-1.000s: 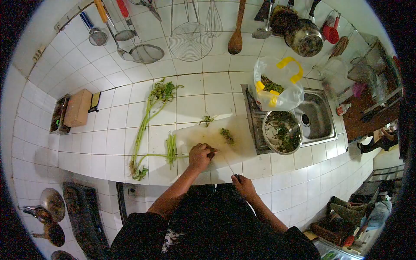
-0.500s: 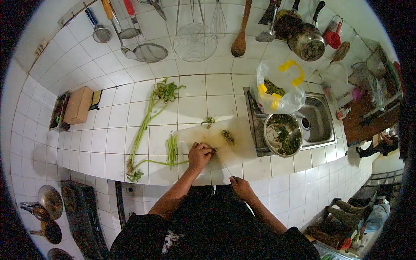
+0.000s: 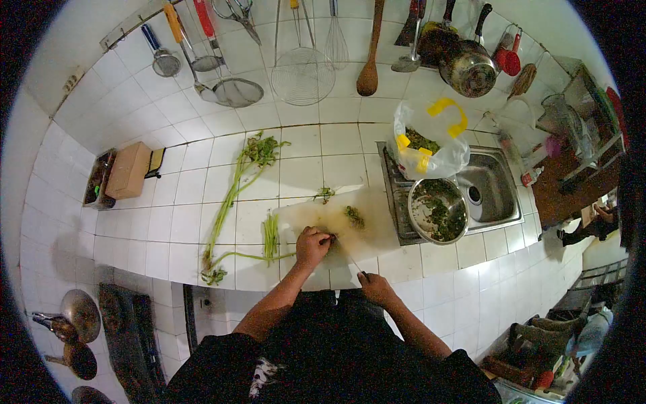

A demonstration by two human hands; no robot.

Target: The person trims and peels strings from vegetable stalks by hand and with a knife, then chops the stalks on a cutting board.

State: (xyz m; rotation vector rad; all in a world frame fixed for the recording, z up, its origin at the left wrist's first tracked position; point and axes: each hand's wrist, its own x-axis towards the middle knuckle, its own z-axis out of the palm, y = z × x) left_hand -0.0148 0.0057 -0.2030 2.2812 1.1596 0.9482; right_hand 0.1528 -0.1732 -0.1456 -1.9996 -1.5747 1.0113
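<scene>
My left hand (image 3: 313, 246) is closed round some greens at the left part of the pale cutting board (image 3: 377, 236). In my right hand (image 3: 377, 288) is the handle of a knife (image 3: 350, 259), its blade pointing up and left to the greens by my left fingers. A small heap of chopped greens (image 3: 354, 216) lies on the board, and a leafy bit (image 3: 325, 194) rests at its top edge. Cut green stalks (image 3: 270, 237) lie just left of the board. Farther left are long leafy stems (image 3: 231, 195), one reaching right towards my left hand.
A steel bowl with chopped greens (image 3: 439, 211) stands by the sink (image 3: 486, 182). Behind it is a plastic bag (image 3: 431, 145) holding greens. A cardboard box (image 3: 128, 170) sits at the back left. Utensils, including a wooden spoon (image 3: 368, 77), hang on the wall. Part of another person (image 3: 592, 225) shows far right.
The view has shifted slightly, so the wall utensils sit lower in it. My hands stay in nearly the same places, with the knife blade still beside the left fingers.
</scene>
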